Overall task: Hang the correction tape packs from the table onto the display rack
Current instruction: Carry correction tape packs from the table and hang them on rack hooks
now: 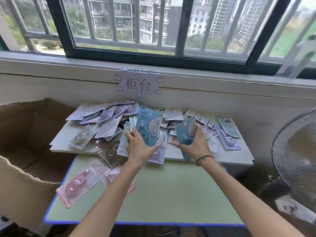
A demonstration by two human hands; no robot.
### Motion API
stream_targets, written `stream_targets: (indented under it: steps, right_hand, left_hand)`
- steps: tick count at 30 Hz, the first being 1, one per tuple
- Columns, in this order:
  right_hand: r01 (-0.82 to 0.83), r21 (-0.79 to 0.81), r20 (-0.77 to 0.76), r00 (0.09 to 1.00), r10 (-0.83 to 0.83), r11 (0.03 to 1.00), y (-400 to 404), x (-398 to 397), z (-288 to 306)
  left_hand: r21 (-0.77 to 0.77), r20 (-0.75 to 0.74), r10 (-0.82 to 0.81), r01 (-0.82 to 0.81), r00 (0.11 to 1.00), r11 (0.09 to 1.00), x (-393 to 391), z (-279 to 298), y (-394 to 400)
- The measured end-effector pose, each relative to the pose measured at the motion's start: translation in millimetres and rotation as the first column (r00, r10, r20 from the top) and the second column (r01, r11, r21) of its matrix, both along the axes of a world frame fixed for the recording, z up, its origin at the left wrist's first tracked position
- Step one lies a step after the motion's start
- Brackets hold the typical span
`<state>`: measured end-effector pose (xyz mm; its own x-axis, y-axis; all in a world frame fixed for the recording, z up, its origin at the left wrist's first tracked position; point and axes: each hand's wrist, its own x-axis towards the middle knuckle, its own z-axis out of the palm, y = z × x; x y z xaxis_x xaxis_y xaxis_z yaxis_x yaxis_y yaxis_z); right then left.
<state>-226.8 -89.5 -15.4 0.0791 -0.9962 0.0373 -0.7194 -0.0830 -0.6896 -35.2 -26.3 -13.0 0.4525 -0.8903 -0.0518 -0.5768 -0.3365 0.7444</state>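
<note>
A heap of correction tape packs point(109, 120) in purple, blue, grey and white covers a white board point(236, 156) at the far side of a green table point(171, 194). Pink packs point(80, 183) lie on the table's near left. My left hand point(138, 146) holds a blue pack point(148, 127) upright above the heap, thumb at its lower right edge. My right hand point(196, 142) grips a small stack of blue packs point(185, 134), tilted on edge. No display rack is in view.
An open cardboard box point(29, 147) stands left of the table. A fan with a wire grille point(295, 158) stands at the right. Behind the heap is a white wall with a paper sign point(138, 82) under a barred window point(153, 31).
</note>
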Motion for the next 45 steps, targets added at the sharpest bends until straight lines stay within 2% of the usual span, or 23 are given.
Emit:
stream_targets:
  steps: [2, 6, 10, 15, 22, 28, 34, 45]
  right_hand:
    - [0.115, -0.010, 0.048, 0.992, -0.115, 0.993, 40, -8, 4]
    - [0.311, -0.021, 0.046, 0.950, -0.310, 0.950, 117, -36, 7]
    - [0.507, -0.008, 0.036, 0.862, -0.506, 0.862, 178, -79, 18]
    - [0.705, -0.074, 0.077, 0.709, -0.701, 0.705, 251, -140, 26]
    - [0.906, -0.090, 0.078, 0.421, -0.904, 0.414, 364, -227, 35]
    - [0.982, -0.108, 0.119, 0.167, -0.979, 0.154, 494, -303, 44]
    - [0.991, -0.110, 0.077, -0.064, -0.995, -0.073, 637, -367, 48]
    - [0.947, -0.091, 0.095, -0.299, -0.949, -0.308, 853, -460, 35]
  left_hand:
    - [-0.057, -0.042, -0.056, 0.053, 0.998, 0.997, -7, -1, 25]
    - [-0.157, -0.072, -0.195, 0.182, 0.978, 0.971, -30, 0, 65]
    - [-0.188, -0.035, -0.388, 0.375, 0.921, 0.908, -75, 8, 93]
    - [-0.206, -0.072, -0.549, 0.526, 0.833, 0.825, -144, 16, 131]
    - [-0.247, -0.077, -0.728, 0.694, 0.682, 0.676, -251, 19, 185]
    - [-0.247, -0.085, -0.879, 0.845, 0.469, 0.474, -368, 24, 278]
    - [-0.240, -0.084, -0.956, 0.925, 0.283, 0.295, -467, 27, 403]
    - [-0.224, -0.103, -0.994, 0.973, 0.022, 0.045, -604, 22, 603]
